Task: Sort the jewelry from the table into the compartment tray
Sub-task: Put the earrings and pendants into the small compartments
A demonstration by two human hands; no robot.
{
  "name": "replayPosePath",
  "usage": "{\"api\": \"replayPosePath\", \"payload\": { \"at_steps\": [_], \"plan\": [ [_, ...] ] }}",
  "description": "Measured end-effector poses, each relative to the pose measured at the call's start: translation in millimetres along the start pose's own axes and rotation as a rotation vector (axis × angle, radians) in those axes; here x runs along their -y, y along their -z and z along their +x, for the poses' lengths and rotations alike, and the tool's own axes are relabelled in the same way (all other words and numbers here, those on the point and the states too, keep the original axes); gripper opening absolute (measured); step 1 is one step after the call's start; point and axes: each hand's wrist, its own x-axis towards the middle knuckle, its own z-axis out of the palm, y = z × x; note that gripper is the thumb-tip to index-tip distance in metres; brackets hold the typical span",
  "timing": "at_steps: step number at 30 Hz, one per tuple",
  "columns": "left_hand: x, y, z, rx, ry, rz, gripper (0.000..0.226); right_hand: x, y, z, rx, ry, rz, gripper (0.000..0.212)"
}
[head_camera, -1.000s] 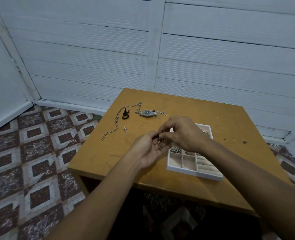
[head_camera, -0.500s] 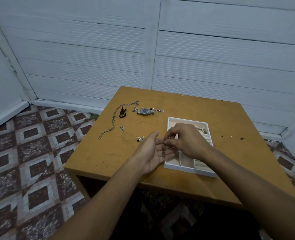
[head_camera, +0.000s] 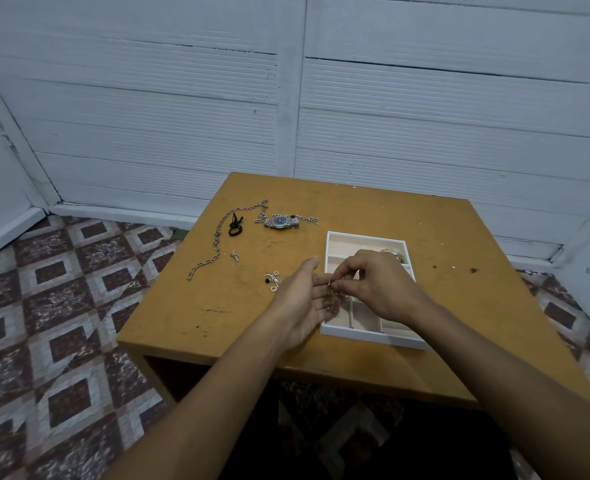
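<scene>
Right hand (head_camera: 380, 285) pinches a small chain (head_camera: 331, 299) off the straight-fingered left hand (head_camera: 300, 303) beside the tray (head_camera: 366, 237); watch (head_camera: 281, 221), long chain (head_camera: 214, 244) unsorted.

Looks like a home: white-painted plank walls (head_camera: 182, 98) at 12 o'clock, maroon-and-white patterned floor tiles (head_camera: 61, 323) at 8 o'clock, ochre wooden table (head_camera: 373, 209).
</scene>
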Motion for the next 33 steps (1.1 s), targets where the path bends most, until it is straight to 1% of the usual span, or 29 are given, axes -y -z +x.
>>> {"api": "replayPosePath", "payload": {
  "at_steps": [4, 8, 11, 14, 16, 19, 21, 23, 27, 30, 33],
  "plan": [
    [-0.1, -2.5, 0.2, -0.021, -0.017, 0.043, 0.052, -4.8, 2.0, -3.7, -0.025, -0.019, 0.017, 0.003],
    [0.2, -2.9, 1.2, -0.037, -0.007, 0.097, 0.058, -9.2, 6.4, -8.9, -0.054, -0.038, 0.029, 0.003],
    [1.2, -2.9, -2.1, -0.031, -0.016, 0.119, 0.057, -13.0, 8.5, -11.9, -0.073, -0.052, 0.060, 0.004],
    [3.7, -0.1, -6.3, -0.046, -0.077, 0.117, 0.045, -15.7, 7.1, -14.6, -0.083, -0.071, 0.107, 0.005],
    [5.7, 4.1, -8.7, -0.101, -0.151, 0.145, 0.032, -16.6, 3.6, -16.4, -0.082, -0.094, 0.144, 0.005],
    [8.4, 16.6, -11.7, -0.249, -0.288, 0.357, 0.015, -16.0, -3.5, -15.9, -0.053, -0.116, 0.158, 0.004],
    [8.9, 31.1, -12.5, -0.356, -0.404, 0.557, 0.010, -13.3, -8.0, -13.0, -0.034, -0.120, 0.161, 0.005],
    [7.2, 47.0, -14.6, -0.419, -0.512, 0.752, 0.009, -7.8, -11.5, -8.2, -0.024, -0.106, 0.155, 0.006],
    [2.3, 80.4, -15.6, -0.494, -0.598, 1.071, 0.020, 5.4, -22.3, 6.8, 0.013, -0.046, 0.009, 0.009],
    [2.0, 98.9, -12.9, -0.530, -0.572, 1.283, 0.032, 13.4, -33.6, 19.6, 0.044, -0.017, -0.121, 0.015],
    [2.8, 109.0, -11.9, -0.537, -0.566, 1.416, 0.039, 21.0, -45.1, 31.9, 0.075, 0.000, -0.249, 0.018]
  ]
}}
